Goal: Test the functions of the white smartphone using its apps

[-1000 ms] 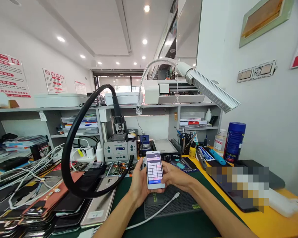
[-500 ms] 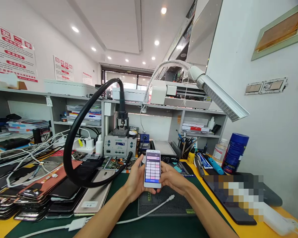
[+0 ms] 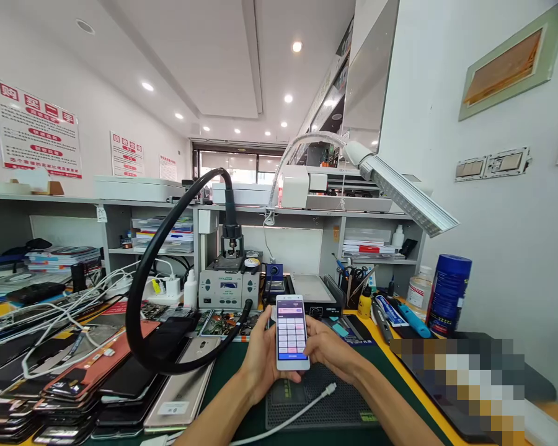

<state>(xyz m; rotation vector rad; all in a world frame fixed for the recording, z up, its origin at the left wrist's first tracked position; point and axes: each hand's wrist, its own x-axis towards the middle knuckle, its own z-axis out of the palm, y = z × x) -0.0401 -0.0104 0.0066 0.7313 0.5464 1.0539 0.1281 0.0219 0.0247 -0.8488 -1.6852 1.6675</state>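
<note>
Okay, white phone (image 3: 292,365) is in both hands, tilted face toward the wearer, screen (image 3: 291,328) lit with a grid of boxes: left hand (image 3: 259,350) part-closed, cradling its 9 o'clock edge; right hand (image 3: 328,347) curled at the 3 o'clock edge, thumb (image 3: 312,345) by the screen's 4 o'clock corner, can't tell from here if it's pressing. Clocking round the phone, noon away from the wearer: scissors pot (image 3: 352,290) at 1, blue can (image 3: 449,294) at 2, white cable (image 3: 302,417) with its plug end at 5 over a dark perforated mat (image 3: 325,416), gold phone (image 3: 179,390) at 8, grey station (image 3: 221,294) at 11, thick black hose (image 3: 136,297) looping out toward 10.
</note>
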